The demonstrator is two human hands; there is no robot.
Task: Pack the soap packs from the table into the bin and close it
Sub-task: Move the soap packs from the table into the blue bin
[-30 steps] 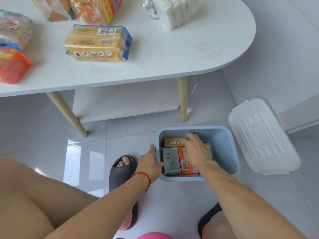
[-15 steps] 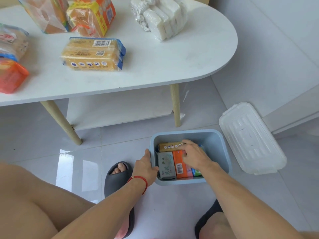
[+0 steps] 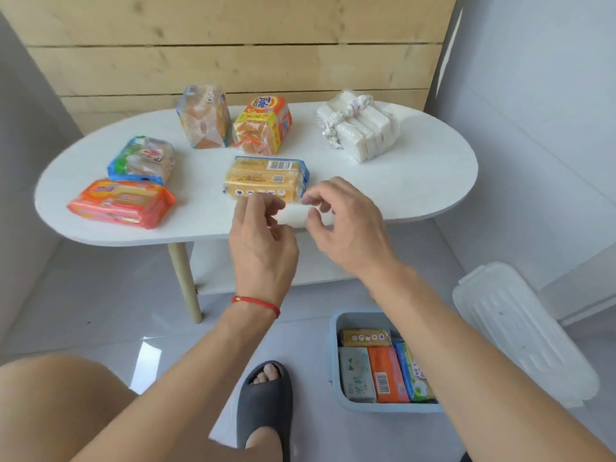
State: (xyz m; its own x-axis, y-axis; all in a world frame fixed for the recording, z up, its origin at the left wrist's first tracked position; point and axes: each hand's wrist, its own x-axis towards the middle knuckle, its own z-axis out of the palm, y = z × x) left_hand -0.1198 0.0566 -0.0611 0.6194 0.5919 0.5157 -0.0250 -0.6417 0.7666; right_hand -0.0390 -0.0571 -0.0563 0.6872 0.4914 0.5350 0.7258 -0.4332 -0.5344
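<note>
A yellow soap pack with blue ends [image 3: 266,176] lies at the front middle of the white oval table [image 3: 416,181]. Both hands hover just in front of it, holding nothing. My left hand [image 3: 263,241] has loosely curled fingers near the pack's front edge. My right hand [image 3: 346,225] is beside it with relaxed, spread fingers. The blue bin [image 3: 335,365] stands on the floor at lower right with several soap packs [image 3: 383,368] inside, partly hidden by my right forearm. Its clear lid [image 3: 520,331] lies on the floor to the right.
More packs sit on the table: an orange one [image 3: 123,203] and a blue-green one [image 3: 141,160] at left, a clear one [image 3: 205,116] and an orange-yellow one [image 3: 263,125] at the back, white bars [image 3: 360,128] at right. My foot in a dark slipper [image 3: 265,405] is left of the bin.
Both hands left the bin and rose to the table's front edge, by the yellow pack. The view tilted up from the floor to the table.
</note>
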